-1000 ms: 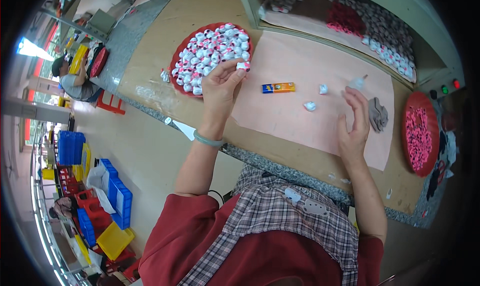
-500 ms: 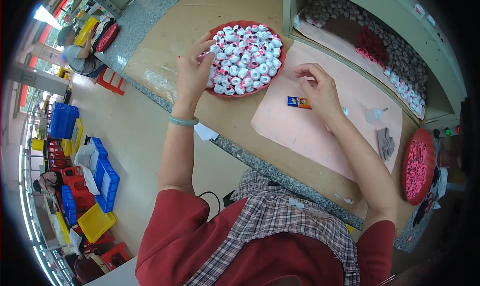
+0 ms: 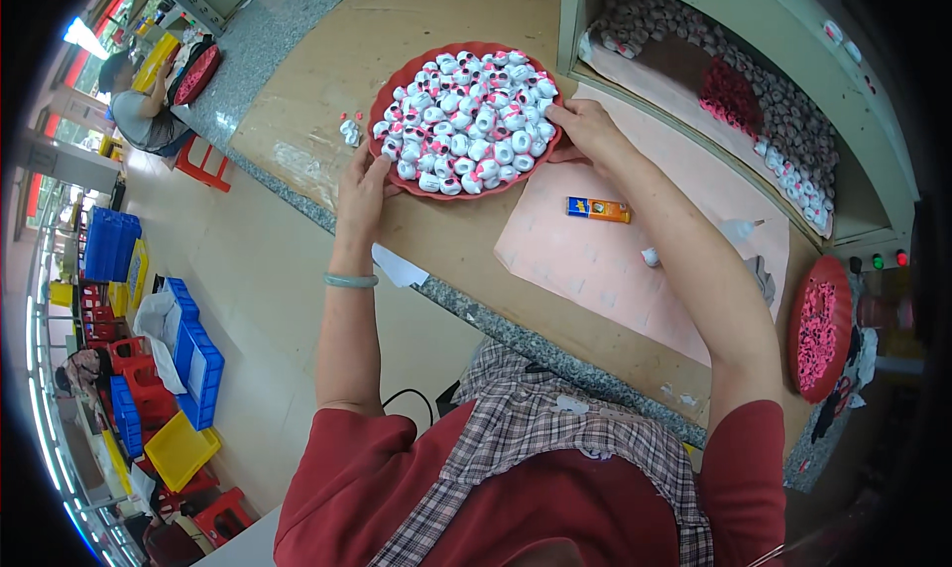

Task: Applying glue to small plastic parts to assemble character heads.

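Note:
A round red tray [image 3: 397, 81] with a scalloped rim lies on the brown board, heaped with small white pieces [image 3: 476, 121] marked pink and black. My left hand [image 3: 363, 182] grips its lower left rim, thumb on the near side. At the right rim my right hand [image 3: 593, 134] closes on the edge, its fingers partly hidden beneath. A few loose white bits [image 3: 350, 132] sit on the board just left of the tray. On the pink sheet [image 3: 555, 260] nearer me lie a small blue-and-orange pack [image 3: 598, 209] and one white piece [image 3: 651, 257].
A clear bottle [image 3: 737, 231] and a grey cloth [image 3: 764, 278] show beyond my right forearm. An open-fronted cabinet [image 3: 863, 81] holds many pieces. Another red tray [image 3: 821, 334] of pink bits stands far right. A person [image 3: 142, 116] sits at a bench, upper left.
Both hands, apart from any grip before, have come onto the tray's rim. The tray has shifted left. Loose bits now show beside it.

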A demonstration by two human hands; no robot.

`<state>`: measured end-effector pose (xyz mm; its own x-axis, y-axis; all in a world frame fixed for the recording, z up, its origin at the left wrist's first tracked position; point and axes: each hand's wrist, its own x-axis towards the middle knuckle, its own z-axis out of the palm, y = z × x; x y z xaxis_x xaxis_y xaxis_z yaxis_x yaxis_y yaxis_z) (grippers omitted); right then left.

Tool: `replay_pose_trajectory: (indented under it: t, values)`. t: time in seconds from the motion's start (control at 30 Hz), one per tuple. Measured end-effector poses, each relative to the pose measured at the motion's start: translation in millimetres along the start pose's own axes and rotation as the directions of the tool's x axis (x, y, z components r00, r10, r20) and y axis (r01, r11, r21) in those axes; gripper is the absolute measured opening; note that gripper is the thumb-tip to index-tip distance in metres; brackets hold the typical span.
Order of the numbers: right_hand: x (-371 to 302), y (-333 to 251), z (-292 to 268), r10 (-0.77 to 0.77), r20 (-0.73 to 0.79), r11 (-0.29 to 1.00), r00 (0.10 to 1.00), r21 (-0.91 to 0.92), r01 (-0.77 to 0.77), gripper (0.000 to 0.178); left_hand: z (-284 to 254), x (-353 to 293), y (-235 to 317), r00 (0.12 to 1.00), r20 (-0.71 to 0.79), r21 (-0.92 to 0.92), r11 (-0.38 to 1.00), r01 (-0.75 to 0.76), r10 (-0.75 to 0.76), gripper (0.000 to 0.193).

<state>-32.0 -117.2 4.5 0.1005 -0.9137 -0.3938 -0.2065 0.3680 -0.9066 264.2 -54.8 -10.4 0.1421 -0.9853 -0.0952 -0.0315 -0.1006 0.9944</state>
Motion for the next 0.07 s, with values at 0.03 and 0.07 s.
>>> replay_pose_trajectory:
  t: [0.03, 0.07]
  values:
    - [0.6, 0.3, 1.0, 0.003, 0.002, 0.999, 1.000, -0.033, -0.003, 0.031, -4.8, 5.5, -8.3, 0.998, 0.014, 0.016, 0.998, -0.063, 0.063, 0.046]
    - [0.0, -1.2, 2.0, 0.000, 0.001, 0.999, 1.000, -0.036, 0.000, 0.031, -6.6, 11.8, -13.4, 0.992, 0.032, 0.030, 0.991, -0.127, 0.126, 0.046]
